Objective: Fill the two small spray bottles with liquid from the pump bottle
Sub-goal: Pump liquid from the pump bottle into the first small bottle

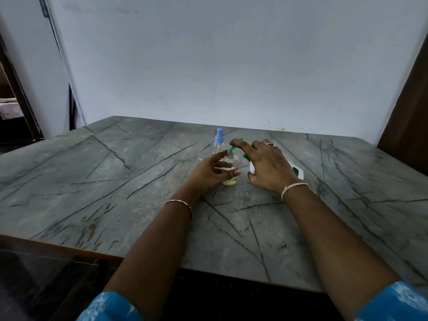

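I'm gripping the open spray bottle (230, 162) in my left hand (212, 170); my right hand (266, 167) is holding the tilted pump bottle (298, 173) beside it, nozzle (232, 148) at its mouth, blue-capped bottle (218, 140) just behind.

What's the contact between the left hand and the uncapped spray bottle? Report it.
Touching. The head view shows the left hand gripping the uncapped spray bottle, with the thumb against its shoulder and the fingers curled across its front.
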### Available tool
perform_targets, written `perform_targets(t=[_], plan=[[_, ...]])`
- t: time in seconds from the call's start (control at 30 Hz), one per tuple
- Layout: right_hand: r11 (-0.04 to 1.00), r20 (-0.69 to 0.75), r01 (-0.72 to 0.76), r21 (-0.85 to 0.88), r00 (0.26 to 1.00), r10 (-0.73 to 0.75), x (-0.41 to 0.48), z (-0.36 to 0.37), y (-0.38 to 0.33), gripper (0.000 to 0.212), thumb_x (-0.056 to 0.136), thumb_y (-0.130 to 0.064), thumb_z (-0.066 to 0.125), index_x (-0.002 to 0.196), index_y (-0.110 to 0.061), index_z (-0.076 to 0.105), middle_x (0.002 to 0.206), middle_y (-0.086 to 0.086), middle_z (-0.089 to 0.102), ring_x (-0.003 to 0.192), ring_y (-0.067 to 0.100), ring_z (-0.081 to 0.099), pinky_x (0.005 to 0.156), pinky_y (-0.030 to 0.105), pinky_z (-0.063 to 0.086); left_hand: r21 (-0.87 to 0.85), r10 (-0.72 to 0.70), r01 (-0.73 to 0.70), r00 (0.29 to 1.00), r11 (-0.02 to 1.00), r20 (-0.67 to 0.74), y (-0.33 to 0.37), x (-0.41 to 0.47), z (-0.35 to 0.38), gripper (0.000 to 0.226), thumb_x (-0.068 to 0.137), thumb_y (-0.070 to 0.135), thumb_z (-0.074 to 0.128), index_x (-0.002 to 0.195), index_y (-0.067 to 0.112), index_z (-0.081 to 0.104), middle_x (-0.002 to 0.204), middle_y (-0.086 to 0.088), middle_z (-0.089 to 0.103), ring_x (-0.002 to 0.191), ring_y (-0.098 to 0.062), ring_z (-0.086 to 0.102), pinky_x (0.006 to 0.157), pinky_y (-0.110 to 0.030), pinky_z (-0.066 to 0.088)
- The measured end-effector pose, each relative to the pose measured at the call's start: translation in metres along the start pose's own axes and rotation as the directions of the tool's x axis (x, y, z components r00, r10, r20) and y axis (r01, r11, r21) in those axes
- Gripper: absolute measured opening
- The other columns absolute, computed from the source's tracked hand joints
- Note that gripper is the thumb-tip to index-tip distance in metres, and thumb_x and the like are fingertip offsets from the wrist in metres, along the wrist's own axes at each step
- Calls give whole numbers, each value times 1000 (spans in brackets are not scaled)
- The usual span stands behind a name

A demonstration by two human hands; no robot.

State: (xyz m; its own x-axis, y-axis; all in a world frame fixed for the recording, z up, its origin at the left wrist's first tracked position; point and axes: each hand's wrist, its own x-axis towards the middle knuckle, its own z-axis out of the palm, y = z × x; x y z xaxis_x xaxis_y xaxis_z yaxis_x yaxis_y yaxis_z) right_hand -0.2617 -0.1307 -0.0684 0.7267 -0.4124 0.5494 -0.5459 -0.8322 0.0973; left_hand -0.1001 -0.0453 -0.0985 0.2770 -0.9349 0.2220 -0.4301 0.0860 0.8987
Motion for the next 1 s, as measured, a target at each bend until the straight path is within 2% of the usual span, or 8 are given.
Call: perform_targets(t=[0.1, 0.17, 0.23, 0.43, 0.6, 0.77, 1.0], plan=[[1000, 2, 2, -28, 1000, -2, -2, 1, 1, 92, 74, -19, 66, 146, -42, 13, 98, 6, 54, 99, 27, 49, 85, 42, 48, 118, 49, -48, 999, 992, 0, -2, -1, 0, 93, 65, 19, 86, 143, 24, 37, 117, 1, 64, 96, -5, 62, 77, -7, 48], [1000, 3, 2, -19, 1000, -1, -2, 1, 1, 90, 74, -18, 66, 145, -42, 16, 98, 6, 54, 99, 28, 50, 85, 42, 47, 180, 89, -86, 996, 980, -9, -4, -2, -1, 94, 67, 11, 85, 145, 24, 34, 119, 0, 63, 96, -5, 60, 70, -1, 45], [1000, 13, -4, 0, 1000, 4, -1, 0, 0, 86, 74, -18, 67, 142, -41, 19, 100, 6, 55, 101, 28, 50, 87, 43, 47, 217, 106, -101, 994, 971, -13, -5, -3, -1, 95, 67, 12, 85, 145, 25, 32, 122, -1, 62, 102, -8, 60, 71, -3, 45], [999, -3, -16, 30, 1000, 16, 3, 0, -3, 76, 76, -19, 66, 137, -36, 25, 106, 5, 56, 107, 29, 49, 89, 43, 44, 266, 127, -117, 992, 957, -21, -2, -4, 1, 92, 72, 13, 82, 146, 27, 30, 124, -3, 62, 108, -15, 61, 91, -24, 49], [1000, -7, -3, -17, 1000, 3, 2, 1, 0, 81, 75, -19, 65, 141, -38, 22, 104, 6, 55, 105, 28, 49, 86, 42, 45, 256, 103, -94, 994, 962, -23, -3, -4, 2, 93, 73, 13, 81, 148, 26, 27, 124, -2, 62, 105, -12, 61, 86, -18, 46], [997, -17, 26, -72, 999, -27, -2, 2, 3, 93, 76, -17, 62, 147, -45, 10, 96, 8, 52, 97, 28, 49, 80, 43, 48, 254, 70, -66, 998, 965, -7, -1, -4, 1, 92, 74, 16, 80, 148, 30, 26, 124, 1, 61, 105, -12, 60, 88, -20, 46], [999, -4, -18, -44, 1000, 18, 2, 2, -2, 75, 76, -20, 64, 139, -35, 27, 107, 7, 55, 107, 29, 49, 87, 44, 44, 225, 54, -50, 998, 973, -11, -1, -4, 1, 94, 73, 15, 81, 147, 31, 26, 122, -1, 63, 107, -16, 62, 96, -30, 49]])
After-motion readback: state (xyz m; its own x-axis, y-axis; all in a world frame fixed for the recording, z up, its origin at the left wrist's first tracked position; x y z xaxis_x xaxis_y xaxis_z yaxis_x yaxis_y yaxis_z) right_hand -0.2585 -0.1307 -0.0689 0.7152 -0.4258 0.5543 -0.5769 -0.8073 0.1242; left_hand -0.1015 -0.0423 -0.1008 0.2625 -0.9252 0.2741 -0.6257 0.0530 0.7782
